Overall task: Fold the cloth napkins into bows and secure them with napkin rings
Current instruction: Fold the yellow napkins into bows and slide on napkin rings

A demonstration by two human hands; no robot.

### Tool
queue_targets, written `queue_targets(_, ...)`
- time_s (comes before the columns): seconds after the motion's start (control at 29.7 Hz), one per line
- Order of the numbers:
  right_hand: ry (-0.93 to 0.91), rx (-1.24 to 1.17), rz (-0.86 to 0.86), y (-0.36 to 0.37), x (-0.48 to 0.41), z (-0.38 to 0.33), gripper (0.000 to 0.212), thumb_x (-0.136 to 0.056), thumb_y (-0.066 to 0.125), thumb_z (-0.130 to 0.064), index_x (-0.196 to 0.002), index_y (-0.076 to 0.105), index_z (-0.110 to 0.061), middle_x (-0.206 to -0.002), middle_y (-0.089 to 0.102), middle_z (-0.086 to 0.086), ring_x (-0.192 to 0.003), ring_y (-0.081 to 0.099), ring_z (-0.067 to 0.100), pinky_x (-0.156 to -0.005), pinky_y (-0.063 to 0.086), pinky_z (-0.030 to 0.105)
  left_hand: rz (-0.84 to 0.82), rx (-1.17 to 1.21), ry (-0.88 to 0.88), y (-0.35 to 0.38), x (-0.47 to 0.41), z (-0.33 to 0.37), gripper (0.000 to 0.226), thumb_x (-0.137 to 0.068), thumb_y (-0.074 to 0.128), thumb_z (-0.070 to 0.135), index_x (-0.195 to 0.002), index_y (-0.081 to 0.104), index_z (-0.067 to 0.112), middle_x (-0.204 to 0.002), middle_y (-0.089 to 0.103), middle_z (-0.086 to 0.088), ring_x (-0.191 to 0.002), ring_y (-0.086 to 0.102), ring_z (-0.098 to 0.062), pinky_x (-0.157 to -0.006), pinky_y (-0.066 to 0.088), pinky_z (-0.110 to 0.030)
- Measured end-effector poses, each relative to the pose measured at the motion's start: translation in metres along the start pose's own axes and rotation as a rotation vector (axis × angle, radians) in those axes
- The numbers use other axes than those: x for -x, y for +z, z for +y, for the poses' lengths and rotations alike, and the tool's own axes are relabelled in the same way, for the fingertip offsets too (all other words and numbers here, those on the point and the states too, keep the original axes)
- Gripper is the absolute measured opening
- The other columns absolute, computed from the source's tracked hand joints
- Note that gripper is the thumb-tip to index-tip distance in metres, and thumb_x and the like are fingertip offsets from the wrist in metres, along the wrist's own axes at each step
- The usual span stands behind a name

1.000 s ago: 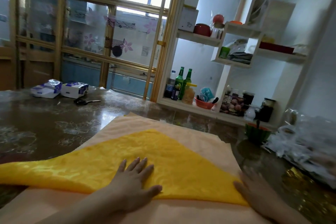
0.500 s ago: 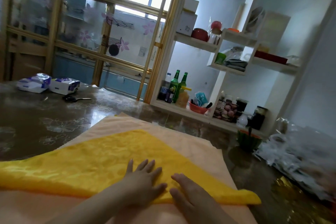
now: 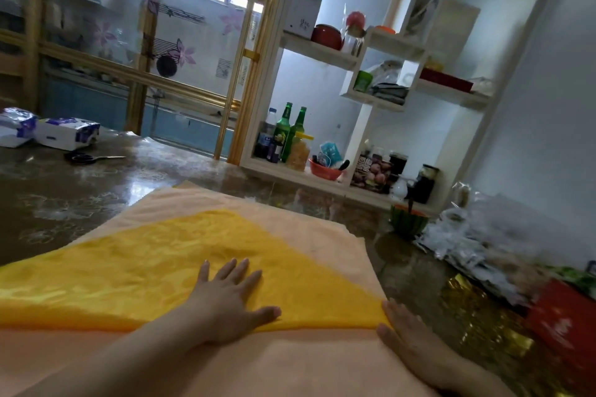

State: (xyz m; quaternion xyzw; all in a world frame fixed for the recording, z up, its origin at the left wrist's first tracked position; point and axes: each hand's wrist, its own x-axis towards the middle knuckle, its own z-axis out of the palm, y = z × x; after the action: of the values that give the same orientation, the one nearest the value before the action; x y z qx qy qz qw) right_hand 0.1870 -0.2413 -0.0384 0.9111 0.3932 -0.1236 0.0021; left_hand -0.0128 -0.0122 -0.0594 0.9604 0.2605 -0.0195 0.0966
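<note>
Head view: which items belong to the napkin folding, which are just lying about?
Job: yellow napkin, peach cloth under it, left hand and right hand pressing flat.
Lying about: scissors, tissue packs, green bottles, plastic bags.

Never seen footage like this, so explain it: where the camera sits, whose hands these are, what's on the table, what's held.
No machine here: one camera on a person's head looks down, so both hands are the wearer's. A yellow napkin, folded into a triangle, lies on a peach cloth on a glossy table. The left hand presses flat on the napkin; the right hand lies flat at its right corner. Nothing is gripped. Scissors lie farther back.
</note>
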Motion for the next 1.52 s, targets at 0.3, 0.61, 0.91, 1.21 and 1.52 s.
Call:
queue_targets(0.3, -0.417, -0.09, 0.314, -0.007, -0.019, -0.135, 0.05, -0.102, 0.033, -0.033, -0.149, 0.018, -0.025, -0.158, 0.004, -0.007, -0.145, 0.002, 0.008, -0.113, 0.006, 0.02, 0.076, 0.043, -0.008, -0.027, 0.018, 0.042, 0.058, -0.1, 0.031, 0.028, -0.151, 0.007, 0.015, -0.158, -0.006, -0.007, -0.145, -0.011, -0.023, -0.114, -0.007, -0.054)
queue_targets(0.61, -0.525, -0.081, 0.127, 0.026, -0.05, -0.178, 0.086, -0.079, 0.011, -0.08, -0.149, 0.016, -0.03, -0.157, 0.003, -0.012, -0.144, 0.0, 0.004, -0.113, -0.002, 0.021, 0.051, -0.015, -0.305, 0.0, 0.074, -0.067, 0.064, -0.096, 0.016, 0.058, -0.151, 0.0, 0.028, -0.158, -0.012, 0.0, -0.144, -0.014, -0.018, -0.115, -0.012, -0.047)
queue_targets(0.91, -0.544, -0.07, 0.172, 0.027, -0.05, -0.178, 0.053, -0.099, 0.028, -0.044, -0.149, 0.018, -0.027, -0.158, 0.005, -0.009, -0.145, 0.002, 0.004, -0.113, 0.001, 0.021, 0.024, -0.038, -0.631, -0.01, 0.13, -0.152, 0.074, -0.091, 0.01, 0.066, -0.149, -0.009, 0.026, -0.157, -0.013, -0.003, -0.145, -0.01, -0.019, -0.117, -0.005, -0.042)
queue_targets(1.21, -0.621, -0.442, 0.168, 0.012, -0.031, -0.18, 0.051, -0.09, 0.055, -0.038, -0.138, 0.038, -0.031, -0.141, 0.033, -0.02, -0.131, 0.028, -0.002, -0.104, 0.026, 0.014, 0.147, -0.134, -0.119, -0.033, 0.14, -0.126, 0.109, -0.054, -0.008, 0.09, -0.145, 0.023, 0.038, -0.155, 0.016, 0.014, -0.142, 0.015, -0.006, -0.114, 0.012, -0.023)
queue_targets(1.52, -0.694, -0.232, 0.147, 0.018, -0.017, -0.17, 0.052, -0.08, 0.048, 0.002, -0.124, 0.053, -0.026, -0.138, 0.043, -0.016, -0.128, 0.041, 0.001, -0.096, 0.028, 0.004, 0.218, -0.397, -0.048, -0.033, 0.1, -0.104, 0.033, -0.087, 0.039, 0.003, -0.112, 0.054, 0.018, -0.114, 0.054, 0.001, -0.108, 0.054, -0.02, -0.078, 0.043, -0.032)
